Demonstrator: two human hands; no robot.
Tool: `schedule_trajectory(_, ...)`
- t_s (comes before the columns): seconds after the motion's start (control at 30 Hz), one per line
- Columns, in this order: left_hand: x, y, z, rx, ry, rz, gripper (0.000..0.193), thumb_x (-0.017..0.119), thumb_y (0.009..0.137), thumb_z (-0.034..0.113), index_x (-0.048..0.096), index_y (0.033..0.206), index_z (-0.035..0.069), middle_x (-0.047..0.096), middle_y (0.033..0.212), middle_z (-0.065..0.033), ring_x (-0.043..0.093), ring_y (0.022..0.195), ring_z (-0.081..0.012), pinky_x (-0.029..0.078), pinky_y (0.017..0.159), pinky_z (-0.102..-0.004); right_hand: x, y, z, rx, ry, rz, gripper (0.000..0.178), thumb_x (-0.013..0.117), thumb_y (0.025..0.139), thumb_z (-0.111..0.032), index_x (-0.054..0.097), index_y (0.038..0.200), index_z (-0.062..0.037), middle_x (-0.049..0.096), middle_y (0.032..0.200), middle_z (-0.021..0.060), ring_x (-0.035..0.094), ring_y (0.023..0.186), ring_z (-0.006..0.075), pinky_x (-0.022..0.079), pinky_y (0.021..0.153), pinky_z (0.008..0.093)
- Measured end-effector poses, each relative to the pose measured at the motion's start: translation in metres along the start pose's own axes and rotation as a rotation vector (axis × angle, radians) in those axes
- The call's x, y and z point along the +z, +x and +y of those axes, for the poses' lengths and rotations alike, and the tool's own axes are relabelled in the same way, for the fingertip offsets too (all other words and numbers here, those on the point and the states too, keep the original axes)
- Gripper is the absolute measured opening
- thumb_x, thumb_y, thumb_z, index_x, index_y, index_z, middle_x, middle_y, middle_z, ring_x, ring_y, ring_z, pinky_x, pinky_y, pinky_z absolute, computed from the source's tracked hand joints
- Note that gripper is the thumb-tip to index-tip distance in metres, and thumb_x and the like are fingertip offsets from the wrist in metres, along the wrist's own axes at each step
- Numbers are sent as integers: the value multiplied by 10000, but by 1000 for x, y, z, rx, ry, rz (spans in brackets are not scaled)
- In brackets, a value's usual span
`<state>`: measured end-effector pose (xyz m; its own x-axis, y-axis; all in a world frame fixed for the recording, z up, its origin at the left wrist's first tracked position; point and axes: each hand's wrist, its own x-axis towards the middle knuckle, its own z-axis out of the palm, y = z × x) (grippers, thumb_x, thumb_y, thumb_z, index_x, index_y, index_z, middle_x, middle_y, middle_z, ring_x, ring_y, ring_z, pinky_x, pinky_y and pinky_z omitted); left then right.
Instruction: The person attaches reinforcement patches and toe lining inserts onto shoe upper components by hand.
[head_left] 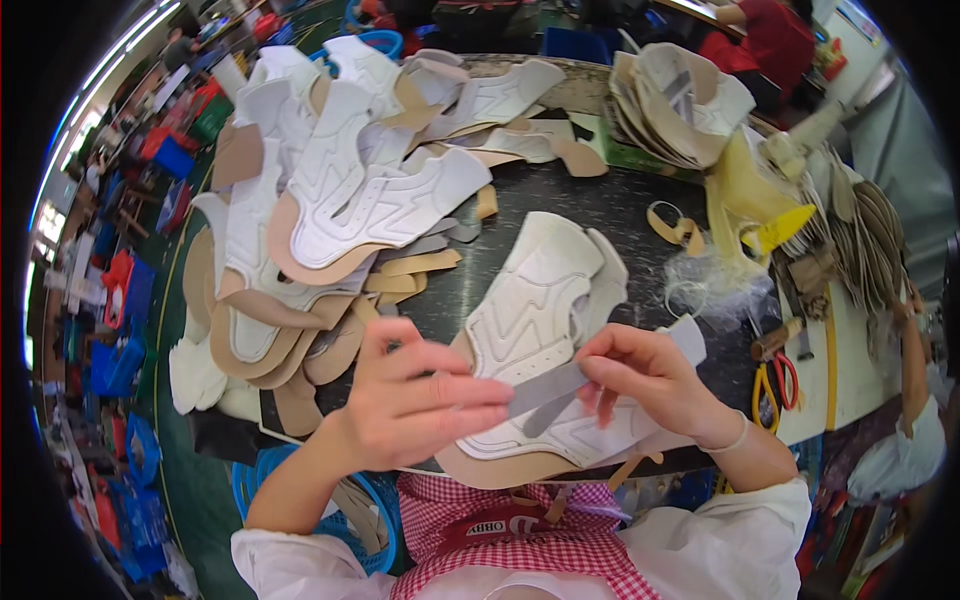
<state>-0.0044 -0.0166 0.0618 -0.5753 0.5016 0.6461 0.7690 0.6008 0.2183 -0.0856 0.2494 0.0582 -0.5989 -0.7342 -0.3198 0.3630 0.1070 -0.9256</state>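
Observation:
A white shoe upper [530, 310] with a tan lining edge lies on the dark table right in front of me. Over its middle opening, my right hand [640, 375] pinches one end of a narrow grey strip [545, 388] between thumb and fingers. My left hand [420, 400] is stretched out over the upper's left side, fingers apart, its fingertips by the strip's other end. Whether they touch the strip I cannot tell. A second grey piece [547, 415] shows below the strip, against the upper's opening.
Many white uppers [360, 200] with tan linings are heaped at the left. More are stacked [670, 110] at the back right. Yellow-handled scissors [765, 395], a red-handled tool [787, 382] and clear plastic wrap [715, 285] lie at the right. A blue basket [385, 510] stands below the table edge.

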Motion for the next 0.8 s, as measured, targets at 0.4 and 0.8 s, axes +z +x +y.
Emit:
schedule_trajectory(0.4,41,23,45,-863,-1044,42,321,735,721,222,596,922,14,586,861,-57,574,873,-166,427,789,-285,39,1,13,-742,-312,182,215,661,887,-120,562,726,-17,566,595,3,498,499,68,386,453,247)
schedule_trajectory(0.8,0,-8,19,-594,-665,303,183,627,732,25,554,899,28,610,791,-105,600,634,-222,484,649,-339,29,-41,16,-529,-252,-34,184,724,816,-123,592,883,-14,577,783,69,585,614,169,441,499,262)
